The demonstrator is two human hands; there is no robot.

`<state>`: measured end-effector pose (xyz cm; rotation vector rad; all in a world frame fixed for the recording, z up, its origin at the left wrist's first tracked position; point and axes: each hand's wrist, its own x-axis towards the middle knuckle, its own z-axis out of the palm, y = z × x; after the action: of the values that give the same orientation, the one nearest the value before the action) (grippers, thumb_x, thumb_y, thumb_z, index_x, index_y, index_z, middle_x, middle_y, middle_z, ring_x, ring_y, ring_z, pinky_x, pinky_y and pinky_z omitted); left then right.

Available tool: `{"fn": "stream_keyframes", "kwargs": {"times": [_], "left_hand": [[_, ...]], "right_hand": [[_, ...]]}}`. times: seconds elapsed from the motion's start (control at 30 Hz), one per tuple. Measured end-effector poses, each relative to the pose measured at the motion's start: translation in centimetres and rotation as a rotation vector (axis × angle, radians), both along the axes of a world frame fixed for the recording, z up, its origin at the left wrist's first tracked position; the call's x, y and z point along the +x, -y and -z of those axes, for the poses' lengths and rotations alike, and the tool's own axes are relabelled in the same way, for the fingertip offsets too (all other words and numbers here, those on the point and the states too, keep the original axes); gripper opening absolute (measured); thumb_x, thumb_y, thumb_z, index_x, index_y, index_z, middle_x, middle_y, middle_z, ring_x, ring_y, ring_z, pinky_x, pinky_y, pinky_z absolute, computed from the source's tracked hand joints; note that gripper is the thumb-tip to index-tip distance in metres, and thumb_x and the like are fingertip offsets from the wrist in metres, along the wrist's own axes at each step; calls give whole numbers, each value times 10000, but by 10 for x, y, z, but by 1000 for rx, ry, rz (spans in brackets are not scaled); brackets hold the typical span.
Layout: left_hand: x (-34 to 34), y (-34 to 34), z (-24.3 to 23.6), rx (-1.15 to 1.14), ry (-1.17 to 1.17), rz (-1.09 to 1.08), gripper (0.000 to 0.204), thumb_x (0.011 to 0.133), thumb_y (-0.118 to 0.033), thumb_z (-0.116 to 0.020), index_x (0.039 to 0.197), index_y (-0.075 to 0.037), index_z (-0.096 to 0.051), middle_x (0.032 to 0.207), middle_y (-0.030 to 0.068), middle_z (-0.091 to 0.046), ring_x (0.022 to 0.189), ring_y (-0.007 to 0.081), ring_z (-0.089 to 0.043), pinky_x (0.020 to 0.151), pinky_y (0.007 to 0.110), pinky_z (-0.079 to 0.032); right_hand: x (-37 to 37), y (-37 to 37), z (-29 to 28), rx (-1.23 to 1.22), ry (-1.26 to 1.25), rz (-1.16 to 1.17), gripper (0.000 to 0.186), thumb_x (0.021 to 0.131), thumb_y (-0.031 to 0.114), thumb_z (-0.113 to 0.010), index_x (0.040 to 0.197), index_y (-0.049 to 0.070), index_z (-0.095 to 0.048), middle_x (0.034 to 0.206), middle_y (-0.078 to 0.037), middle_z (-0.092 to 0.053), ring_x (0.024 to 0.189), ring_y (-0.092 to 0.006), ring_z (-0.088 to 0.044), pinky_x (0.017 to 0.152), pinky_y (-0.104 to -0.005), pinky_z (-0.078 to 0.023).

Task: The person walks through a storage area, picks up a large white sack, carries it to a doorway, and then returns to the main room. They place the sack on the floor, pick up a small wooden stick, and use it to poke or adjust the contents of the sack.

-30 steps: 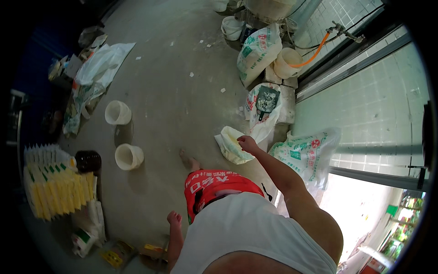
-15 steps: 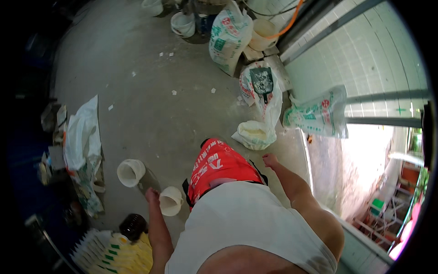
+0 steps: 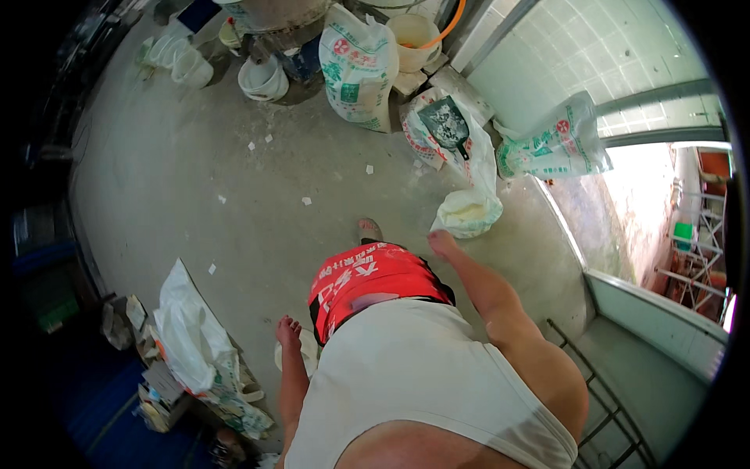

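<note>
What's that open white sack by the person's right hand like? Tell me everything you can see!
The open white sack looks like soft, wrinkled plastic, with faint greenish marks on its side. It sits low on the grey floor, mouth facing up and edge uneven, as if folded back. Inside looks pale yellowish, but I can't tell what it is. Another white sack lies right behind it. The right hand is at its near left edge; whether they touch isn't clear.

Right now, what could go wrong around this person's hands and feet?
The open sack near the right hand might tip if bumped. The pale bucket by the left hand, partly hidden from this view, could be overlooked and kicked. The dark scoop lying on white sacking might slide off.
</note>
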<state>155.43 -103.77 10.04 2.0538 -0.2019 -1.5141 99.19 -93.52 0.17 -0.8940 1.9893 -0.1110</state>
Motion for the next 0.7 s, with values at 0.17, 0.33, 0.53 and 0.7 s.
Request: {"fn": "stream_keyframes", "kwargs": {"times": [0.17,0.33,0.53,0.7], "left_hand": [[59,79,33,180,-168,141,129,812,-187,-533,832,-73,-476,705,45,-472,584,180,-508,465,294,-417],[39,224,5,166,143,398,133,814,-189,-530,818,-72,-467,659,49,-459,555,179,-504,456,293,-420],[19,441,45,98,100,576,149,810,-207,-547,860,-90,-470,766,41,-496,596,168,-502,474,265,-428],[-92,553,32,-14,28,806,186,807,-212,-562,929,-90,-491,837,38,-510,670,163,-520,521,271,-440]], "right_hand": [[34,118,-39,-302,65,391,259,779,199,-523,954,50,-643,808,-130,-645,652,-234,-616,617,-344,-489],[66,177,-56,-309,18,660,258,786,202,-515,945,42,-641,840,-146,-645,756,-228,-618,679,-343,-479],[128,132,-30,-195,-2,819,244,770,169,-527,931,27,-643,689,-130,-619,527,-203,-579,527,-332,-477],[205,94,-14,20,72,1176,269,741,90,-514,970,16,-633,700,-104,-603,554,-185,-570,510,-314,-504]]}}
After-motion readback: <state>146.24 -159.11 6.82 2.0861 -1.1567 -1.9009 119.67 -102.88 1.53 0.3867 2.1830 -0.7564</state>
